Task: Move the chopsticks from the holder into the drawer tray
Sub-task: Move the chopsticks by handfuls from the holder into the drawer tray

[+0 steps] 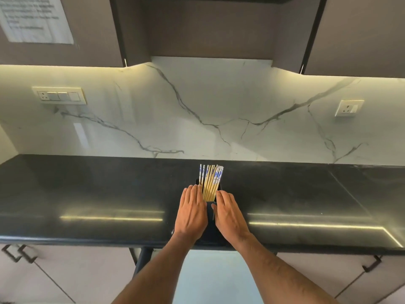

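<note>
Dark stone counter (87, 194), marble wall behind; a black holder (210, 218) stands near the front edge, roughly centred. Chopsticks (210, 183) stand bunched inside it, tips fanning up and away from the person: plain bamboo ones mixed with blue-and-white patterned ones. All of them appear to be in the holder; none lie on the counter. Left hand (192, 210) lies flat against the holder's left side, fingers together and extended, not curled. Right hand (229, 215) mirrors it on the right side, palm inward, fingers likewise straight. Both hands are open and pressed to the holder's walls rather than closed around anything; no finger pinches a chopstick. Judgement: the paired flat palms look like a squeeze-and-steady hold, suited to lifting or sliding the whole holder without tipping the loose bundle. That would make sense because the sticks stand free and would scatter if the holder tilted. Below the counter edge, pale cabinet fronts (65, 273) with dark handles show; whether any is the target drawer cannot be told, and no tray is in view. Transfer not yet begun.
</note>
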The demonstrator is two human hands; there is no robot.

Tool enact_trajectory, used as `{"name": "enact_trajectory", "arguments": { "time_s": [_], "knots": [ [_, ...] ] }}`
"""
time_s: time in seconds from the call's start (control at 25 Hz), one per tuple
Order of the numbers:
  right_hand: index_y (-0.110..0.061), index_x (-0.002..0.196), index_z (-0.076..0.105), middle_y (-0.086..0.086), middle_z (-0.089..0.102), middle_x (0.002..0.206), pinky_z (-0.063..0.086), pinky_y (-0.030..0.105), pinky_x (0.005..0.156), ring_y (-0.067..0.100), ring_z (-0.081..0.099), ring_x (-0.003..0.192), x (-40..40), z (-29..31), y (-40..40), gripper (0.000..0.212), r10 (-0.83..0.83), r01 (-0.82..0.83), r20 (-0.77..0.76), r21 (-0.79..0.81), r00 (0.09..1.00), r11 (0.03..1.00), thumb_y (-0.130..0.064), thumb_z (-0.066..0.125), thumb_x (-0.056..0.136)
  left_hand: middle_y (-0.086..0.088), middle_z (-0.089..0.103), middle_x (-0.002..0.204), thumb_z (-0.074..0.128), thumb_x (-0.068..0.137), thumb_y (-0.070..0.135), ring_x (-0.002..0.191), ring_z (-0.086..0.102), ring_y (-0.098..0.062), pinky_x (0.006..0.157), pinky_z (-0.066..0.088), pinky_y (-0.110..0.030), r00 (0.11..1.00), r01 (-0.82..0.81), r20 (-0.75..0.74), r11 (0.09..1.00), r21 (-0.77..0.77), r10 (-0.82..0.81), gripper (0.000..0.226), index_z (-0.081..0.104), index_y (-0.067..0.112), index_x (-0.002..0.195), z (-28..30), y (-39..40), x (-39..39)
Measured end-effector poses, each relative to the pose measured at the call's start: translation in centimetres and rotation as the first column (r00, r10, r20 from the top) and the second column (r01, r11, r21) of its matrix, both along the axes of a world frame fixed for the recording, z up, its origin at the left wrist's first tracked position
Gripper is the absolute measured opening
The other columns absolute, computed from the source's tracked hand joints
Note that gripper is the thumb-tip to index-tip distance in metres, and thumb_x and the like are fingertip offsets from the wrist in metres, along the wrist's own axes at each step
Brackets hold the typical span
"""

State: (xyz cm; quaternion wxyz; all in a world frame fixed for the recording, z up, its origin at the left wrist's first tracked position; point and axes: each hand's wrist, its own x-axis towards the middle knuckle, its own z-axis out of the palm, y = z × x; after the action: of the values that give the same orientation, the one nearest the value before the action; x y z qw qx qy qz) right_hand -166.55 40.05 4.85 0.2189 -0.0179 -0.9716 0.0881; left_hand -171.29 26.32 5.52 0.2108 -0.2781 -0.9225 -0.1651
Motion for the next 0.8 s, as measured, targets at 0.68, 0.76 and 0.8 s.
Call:
{"name": "enact_trajectory", "arguments": {
  "time_s": [0.68, 0.76, 0.8],
  "knots": [
    [-0.035, 0.095, 0.059, -0.020, 0.061, 0.084, 0.048, 0.005, 0.060, -0.005, 0.063, 0.079, -18.1, -2.0, 1.6, 0.028, -0.219, 0.192, 0.048, -0.686, 0.975, 0.702, -0.007, 0.065, 0.093, -0.005, 0.055, 0.129, 0.043, 0.099, 0.018, 0.113, 0.053, -0.017, 0.100, 0.048, -0.032, 0.799, -0.242, 0.597, 0.874, 0.422, -0.067, 0.035, 0.048, 0.011, 0.133, -3.7, 7.3, -18.0],
    [-0.036, 0.099, 0.058, -0.021, 0.060, 0.087, 0.045, 0.003, 0.062, -0.004, 0.063, 0.080, -18.9, -2.4, 1.7, 0.030, -0.250, 0.208, 0.042, -0.698, 0.967, 0.685, -0.007, 0.066, 0.093, -0.004, 0.062, 0.112, 0.043, 0.097, 0.015, 0.100, 0.060, -0.018, 0.090, 0.055, -0.038, 0.780, -0.228, 0.613, 0.858, 0.461, -0.122, 0.021, 0.056, 0.015, 0.113, -4.3, 7.7, -19.1],
    [-0.033, 0.104, 0.061, -0.021, 0.060, 0.090, 0.045, 0.003, 0.067, -0.003, 0.063, 0.082, -19.2, -2.7, 1.6, 0.029, -0.265, 0.220, 0.047, -0.705, 0.963, 0.675, -0.006, 0.065, 0.093, -0.003, 0.064, 0.104, 0.044, 0.096, 0.013, 0.094, 0.062, -0.019, 0.084, 0.057, -0.040, 0.775, -0.220, 0.615, 0.848, 0.482, -0.148, 0.017, 0.058, 0.016, 0.106, -4.5, 7.8, -19.5]
  ]
}}
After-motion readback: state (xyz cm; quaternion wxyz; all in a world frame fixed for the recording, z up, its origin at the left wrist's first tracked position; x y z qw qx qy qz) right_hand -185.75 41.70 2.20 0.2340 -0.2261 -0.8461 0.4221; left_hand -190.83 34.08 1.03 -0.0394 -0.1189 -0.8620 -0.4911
